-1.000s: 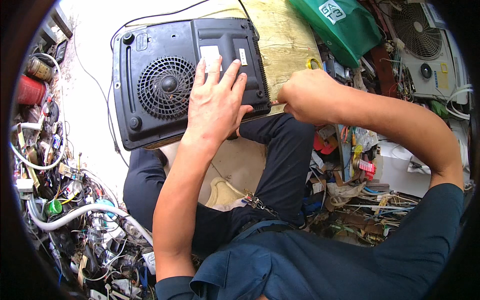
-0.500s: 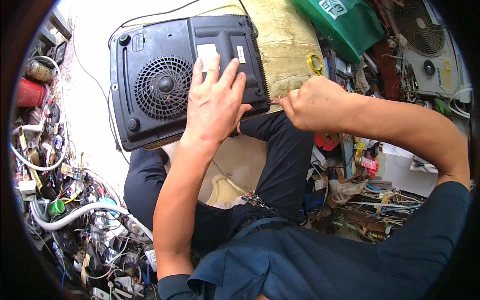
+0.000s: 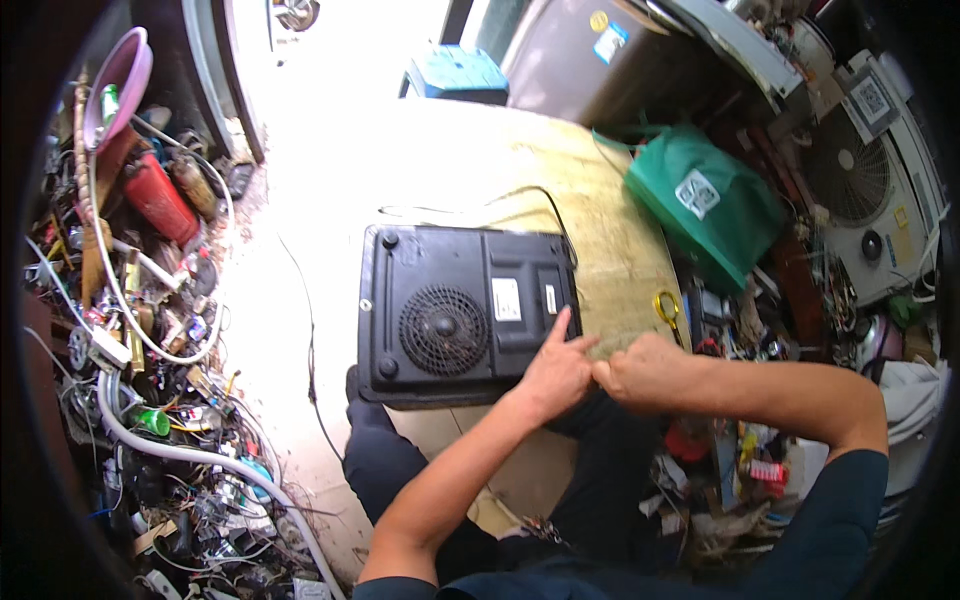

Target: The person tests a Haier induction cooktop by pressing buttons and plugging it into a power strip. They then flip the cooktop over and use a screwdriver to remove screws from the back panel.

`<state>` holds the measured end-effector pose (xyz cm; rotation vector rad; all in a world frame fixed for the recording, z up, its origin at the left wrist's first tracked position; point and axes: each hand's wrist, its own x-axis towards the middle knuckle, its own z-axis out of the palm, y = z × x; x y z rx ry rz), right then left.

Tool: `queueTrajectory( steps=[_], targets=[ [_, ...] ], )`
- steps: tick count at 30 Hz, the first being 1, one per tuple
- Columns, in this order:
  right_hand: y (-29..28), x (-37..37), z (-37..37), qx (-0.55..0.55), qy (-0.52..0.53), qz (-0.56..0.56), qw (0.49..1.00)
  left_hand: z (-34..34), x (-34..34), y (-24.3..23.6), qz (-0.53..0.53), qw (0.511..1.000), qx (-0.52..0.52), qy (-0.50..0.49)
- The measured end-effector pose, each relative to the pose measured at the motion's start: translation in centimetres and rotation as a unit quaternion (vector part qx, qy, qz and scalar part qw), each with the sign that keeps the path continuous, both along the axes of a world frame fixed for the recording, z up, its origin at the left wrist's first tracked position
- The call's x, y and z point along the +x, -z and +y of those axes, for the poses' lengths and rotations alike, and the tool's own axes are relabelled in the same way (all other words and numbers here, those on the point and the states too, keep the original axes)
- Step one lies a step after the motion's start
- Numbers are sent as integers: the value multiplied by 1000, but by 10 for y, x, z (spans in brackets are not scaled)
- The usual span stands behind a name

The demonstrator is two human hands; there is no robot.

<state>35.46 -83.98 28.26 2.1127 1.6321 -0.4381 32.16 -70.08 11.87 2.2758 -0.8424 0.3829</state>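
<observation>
A black induction cooker [image 3: 520, 262] lies underside up at the near edge of the wooden table, its round fan grille [image 3: 444, 328] showing. My left hand [image 3: 560, 375] is open at the cooker's near right corner, with at least two fingers stretched out. Right beside it, touching or nearly so, my right hand [image 3: 640, 370] is closed in a fist. Whatever the fist holds is hidden by the fingers.
On the tabletop [image 3: 620, 240], a yellow-rimmed magnifying glass [image 3: 667, 308] lies at the right edge, near a green bag [image 3: 705, 200]. A blue stool [image 3: 458, 72] stands beyond the table. Cables and scrap parts [image 3: 190, 480] heap at the left. An outdoor fan unit [image 3: 850, 180] stands far right.
My left hand has left its flat rest on the cooker's underside and moved right, to the corner by my right fist. The view has shifted, showing more of the far side.
</observation>
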Motion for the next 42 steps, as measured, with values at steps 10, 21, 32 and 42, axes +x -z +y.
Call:
queueTrajectory(
  steps=[10, 21, 32, 42],
  targets=[
    [-7, 13, 18, -105, 490, 101, 860, 1, -1, -2, 14, 998, -51, 37],
    [-7, 3, 3, -111, 130, 54, 984, 1, 0, 1, -19, 998, -45, 35],
    [-17, 16, 11, -210, 87, 83, 970, 2, 0, -3, -21, 999, -17, 33],
    [-25, 19, 16, -165, 408, 166, 883, 0, -2, -6, -9, 999, -41, 27]
  ],
)
